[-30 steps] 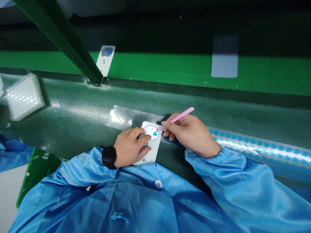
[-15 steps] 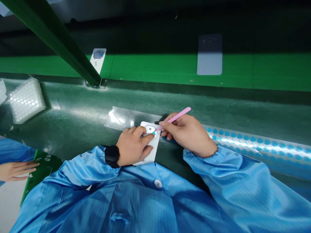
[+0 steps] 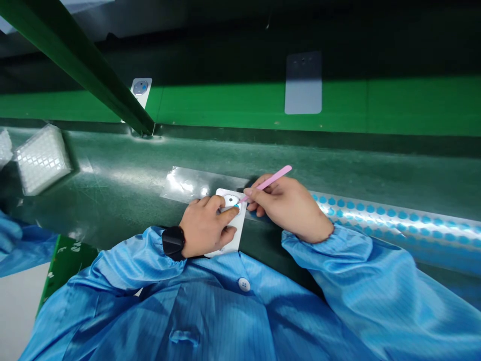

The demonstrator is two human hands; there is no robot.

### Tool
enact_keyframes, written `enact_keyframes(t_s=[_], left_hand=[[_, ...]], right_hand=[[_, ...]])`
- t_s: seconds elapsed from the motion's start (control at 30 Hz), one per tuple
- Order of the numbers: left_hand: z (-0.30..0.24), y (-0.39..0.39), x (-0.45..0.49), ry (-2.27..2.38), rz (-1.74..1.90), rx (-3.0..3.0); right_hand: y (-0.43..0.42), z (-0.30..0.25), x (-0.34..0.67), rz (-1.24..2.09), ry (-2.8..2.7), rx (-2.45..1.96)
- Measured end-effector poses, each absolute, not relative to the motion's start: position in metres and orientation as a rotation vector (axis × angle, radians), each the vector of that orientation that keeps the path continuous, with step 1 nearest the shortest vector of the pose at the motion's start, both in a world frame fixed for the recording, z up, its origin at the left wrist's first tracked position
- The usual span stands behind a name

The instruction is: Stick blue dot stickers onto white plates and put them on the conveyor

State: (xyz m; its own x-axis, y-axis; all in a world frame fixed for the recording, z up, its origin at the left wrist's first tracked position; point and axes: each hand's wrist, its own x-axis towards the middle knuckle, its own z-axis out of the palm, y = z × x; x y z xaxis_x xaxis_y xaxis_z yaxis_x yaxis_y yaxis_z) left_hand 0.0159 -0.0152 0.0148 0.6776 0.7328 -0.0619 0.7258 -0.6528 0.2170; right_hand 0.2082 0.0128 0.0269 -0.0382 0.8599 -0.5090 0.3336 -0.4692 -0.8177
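Observation:
A white phone back cover (image 3: 234,235) with a round camera area lies in front of me, tilted a little. My left hand (image 3: 206,225) holds it down, fingers bent over its left side and the index fingertip by the camera area. Pink tweezers (image 3: 274,177) are gripped in my right hand (image 3: 287,203), pointing down and left. Their tip meets the camera area beside a small blue round sticker (image 3: 236,206), near my left index finger. Whether the tip pinches the sticker is too small to tell.
Right of me lies a clear strip with rows of blue dots (image 3: 391,213). Behind the cover is a clear film (image 3: 188,183). A green post (image 3: 112,90) rises before the green belt (image 3: 225,108), which carries two panels (image 3: 303,95). Wrapped trays (image 3: 43,158) lie left, near a co-worker's sleeve (image 3: 33,245).
The panels on the green belt have shifted left. At the left edge the co-worker's bare hand has gone from sight. My hands and the tweezers have hardly moved.

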Motion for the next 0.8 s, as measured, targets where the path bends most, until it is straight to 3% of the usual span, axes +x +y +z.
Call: enact_keyframes(t_s=[0.8], left_hand=[[0.007,-0.013,0.013,1.182,0.107,2.695]], right_hand=[[0.012,0.017,0.217,1.625,-0.947,-1.495]])
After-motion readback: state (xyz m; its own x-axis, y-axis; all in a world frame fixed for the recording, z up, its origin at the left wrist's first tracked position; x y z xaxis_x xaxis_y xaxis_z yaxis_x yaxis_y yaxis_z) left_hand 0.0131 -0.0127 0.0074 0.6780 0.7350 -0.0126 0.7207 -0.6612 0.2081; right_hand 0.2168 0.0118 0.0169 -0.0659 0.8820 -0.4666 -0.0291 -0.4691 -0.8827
